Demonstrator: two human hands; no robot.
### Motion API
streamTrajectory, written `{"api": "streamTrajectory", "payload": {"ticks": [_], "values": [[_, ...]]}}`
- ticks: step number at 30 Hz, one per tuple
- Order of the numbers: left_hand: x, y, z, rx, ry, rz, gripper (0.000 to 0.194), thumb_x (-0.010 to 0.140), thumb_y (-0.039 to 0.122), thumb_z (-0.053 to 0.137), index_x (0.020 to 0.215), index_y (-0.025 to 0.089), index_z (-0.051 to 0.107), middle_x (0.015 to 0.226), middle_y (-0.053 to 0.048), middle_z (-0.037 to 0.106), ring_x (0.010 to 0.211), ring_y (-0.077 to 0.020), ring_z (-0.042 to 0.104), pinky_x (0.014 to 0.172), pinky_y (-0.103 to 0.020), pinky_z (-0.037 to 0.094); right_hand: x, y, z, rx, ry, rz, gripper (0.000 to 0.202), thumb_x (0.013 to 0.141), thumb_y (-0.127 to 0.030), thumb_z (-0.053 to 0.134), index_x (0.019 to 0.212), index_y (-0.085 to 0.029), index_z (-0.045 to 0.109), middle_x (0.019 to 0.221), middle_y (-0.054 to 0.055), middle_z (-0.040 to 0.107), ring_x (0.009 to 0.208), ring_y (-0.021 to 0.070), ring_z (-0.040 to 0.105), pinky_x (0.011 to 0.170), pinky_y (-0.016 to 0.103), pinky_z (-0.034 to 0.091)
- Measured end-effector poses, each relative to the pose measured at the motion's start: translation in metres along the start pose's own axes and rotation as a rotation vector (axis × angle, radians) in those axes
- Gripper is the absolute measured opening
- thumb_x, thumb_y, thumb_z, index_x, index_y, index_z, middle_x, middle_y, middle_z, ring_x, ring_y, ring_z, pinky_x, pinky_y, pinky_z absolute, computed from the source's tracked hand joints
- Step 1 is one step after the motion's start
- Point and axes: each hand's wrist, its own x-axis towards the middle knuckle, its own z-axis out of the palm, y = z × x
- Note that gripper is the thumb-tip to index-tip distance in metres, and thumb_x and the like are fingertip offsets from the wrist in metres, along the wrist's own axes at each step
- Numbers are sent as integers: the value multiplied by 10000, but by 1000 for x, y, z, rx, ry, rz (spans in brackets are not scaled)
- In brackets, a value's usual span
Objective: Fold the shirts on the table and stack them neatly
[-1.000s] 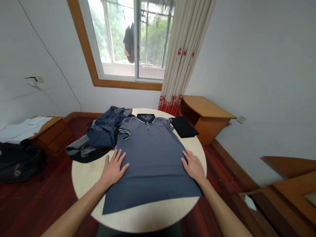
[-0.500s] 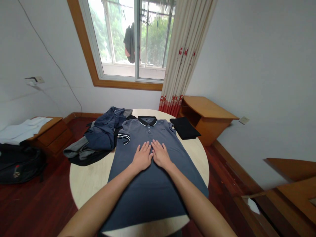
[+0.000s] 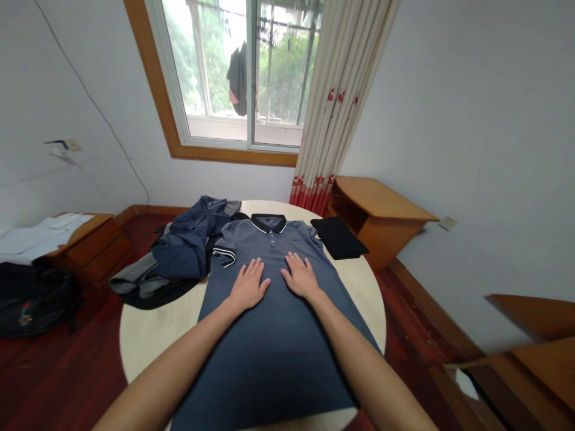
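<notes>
A dark grey-blue polo shirt (image 3: 274,341) lies spread face up on a round pale table (image 3: 153,329), its black collar with a white edge towards the window. My left hand (image 3: 248,284) rests palm down on the left side of its chest, fingers spread. On the right side of the chest lies my right hand (image 3: 300,276), also flat with the thumb out. A gap of bare shirt shows between the two hands. The shirt's left sleeve, with black and white stripes, is bent beside the body.
Heaped dark blue, grey and black clothes (image 3: 179,248) cover the table's left edge. A folded black cloth (image 3: 339,237) lies at the right edge. Beyond stand a wooden desk (image 3: 386,200) and a curtain (image 3: 336,108). A black bag (image 3: 36,299) is at far left.
My hands have moved apart across the chest, left hand to the left and right hand slightly to the right. The view has shifted a little.
</notes>
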Motion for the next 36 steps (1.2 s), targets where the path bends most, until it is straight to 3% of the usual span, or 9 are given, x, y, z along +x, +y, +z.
{"api": "streamTrajectory", "payload": {"ticks": [3, 9, 15, 19, 22, 25, 28, 32, 36], "values": [[14, -3, 3, -1, -15, -13, 632, 1004, 493, 311, 1532, 152, 380, 1622, -113, 289, 1517, -267, 226, 1220, -474, 201, 5, -5, 6, 29, -25, -51, 621, 1011, -474, 316, 1545, -158, 344, 1631, 87, 280, 1521, 218, 207, 1228, 467, 130], [15, -55, -7, 47, 0, -209, 662, 999, 481, 306, 1534, 93, 348, 1625, -170, 257, 1483, -289, 314, 1169, -454, 298, 8, 45, 0, -27, 23, 211, 604, 1019, -416, 299, 1541, -116, 347, 1627, 118, 283, 1515, 249, 225, 1221, 473, 143], [43, -32, 0, 12, -11, -57, 652, 991, 503, 339, 1534, 143, 363, 1629, -116, 268, 1525, -272, 196, 1220, -501, 188, 38, 7, 1, 26, -7, -2, 598, 1008, -447, 342, 1529, -155, 378, 1618, 98, 310, 1512, 227, 233, 1226, 466, 125], [51, -52, -4, -14, -28, -180, 650, 1005, 488, 305, 1526, 105, 364, 1637, -123, 250, 1525, -232, 197, 1201, -406, 276, 38, 21, 6, 31, 38, 88, 594, 1013, -448, 328, 1528, -158, 383, 1622, 95, 302, 1513, 235, 233, 1223, 459, 148], [55, -71, -17, 37, -2, -169, 627, 979, 474, 386, 1496, 121, 416, 1637, -123, 258, 1527, -239, 193, 1179, -388, 314, 34, 45, 9, 28, 86, 174, 579, 1013, -408, 320, 1518, -137, 401, 1614, 100, 320, 1507, 233, 250, 1221, 452, 164], [65, -86, -39, 164, 63, -124, 603, 930, 453, 483, 1462, 170, 470, 1636, -121, 268, 1524, -282, 196, 1207, -493, 221, 33, 55, 11, 46, 92, 173, 564, 1004, -401, 338, 1504, -157, 430, 1604, 90, 344, 1501, 235, 268, 1217, 458, 179], [77, -107, -66, 285, 82, -208, 594, 909, 447, 510, 1439, 181, 498, 1620, -154, 296, 1507, -334, 228, 1195, -604, 125, 35, 56, 12, 72, 98, 165, 552, 995, -405, 363, 1487, -177, 461, 1599, 88, 353, 1494, 243, 286, 1215, 467, 184], [90, -148, -98, 286, 3, -450, 599, 910, 538, 457, 1345, 144, 579, 1441, -221, 540, 1317, -397, 503, 1094, -609, 319, 36, 56, 12, 96, 98, 165, 551, 989, -407, 387, 1476, -164, 475, 1595, 95, 362, 1488, 247, 298, 1216, 463, 188], [101, -178, -118, 14, -161, -579, 516, 827, 600, 548, 1023, 159, 732, 1150, -183, 719, 1108, -367, 646, 893, -414, 504, 35, 57, 11, 99, 101, 158, 548, 990, -407, 397, 1473, -160, 475, 1591, 103, 368, 1490, 248, 295, 1215, 462, 188]]}}
